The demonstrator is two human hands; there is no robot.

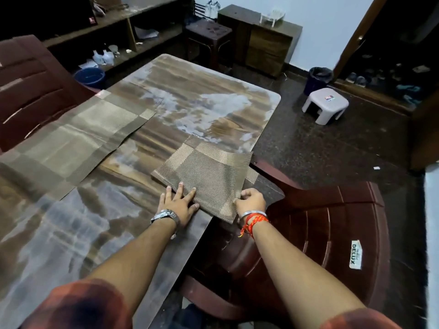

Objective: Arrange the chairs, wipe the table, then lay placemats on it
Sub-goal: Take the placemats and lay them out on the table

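Note:
A brown woven placemat (209, 172) lies at the right edge of the wooden table (190, 91), its near corner hanging over the edge. My left hand (180, 203) presses flat on the mat's near left side, fingers spread. My right hand (250, 200) pinches the mat's overhanging corner. Another placemat (78, 136) lies flat on the table's left side. A maroon plastic chair (320, 233) stands at the table's right side, below my right arm. A second maroon chair (31, 86) stands at the left.
The tabletop shows streaky pale patches. A pale plastic stool (325, 105) and a dark bin (318, 79) stand on the floor to the right. A blue bucket (90, 77), low shelves and a wooden cabinet (263, 41) line the far wall.

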